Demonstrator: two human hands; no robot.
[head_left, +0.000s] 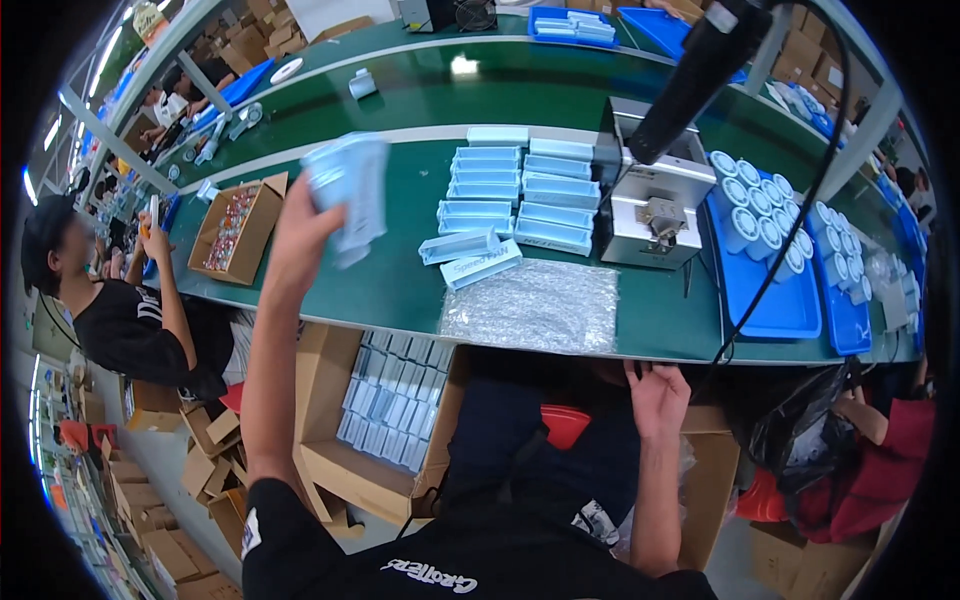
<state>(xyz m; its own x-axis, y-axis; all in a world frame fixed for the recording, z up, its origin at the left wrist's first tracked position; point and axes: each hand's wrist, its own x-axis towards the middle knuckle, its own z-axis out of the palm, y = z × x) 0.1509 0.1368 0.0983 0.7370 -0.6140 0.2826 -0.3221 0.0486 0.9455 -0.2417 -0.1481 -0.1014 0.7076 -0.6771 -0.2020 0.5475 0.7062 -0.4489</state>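
My left hand is raised over the left part of the green bench, gripping light-blue plastic housings. They are smeared by motion, so how many there are is unclear. At the bench's front edge, my right hand rests with its fingers apart and nothing seen in them. Light-blue trough-shaped housings stand in two columns in the middle of the bench. Two more housings lie askew in front of them, at the top of a clear bubble-wrap sheet.
A grey metal machine stands right of the columns, a black arm above it. Blue trays with round light-blue cups are beyond. An open carton of housings sits below the bench. A small-parts box and a co-worker are left.
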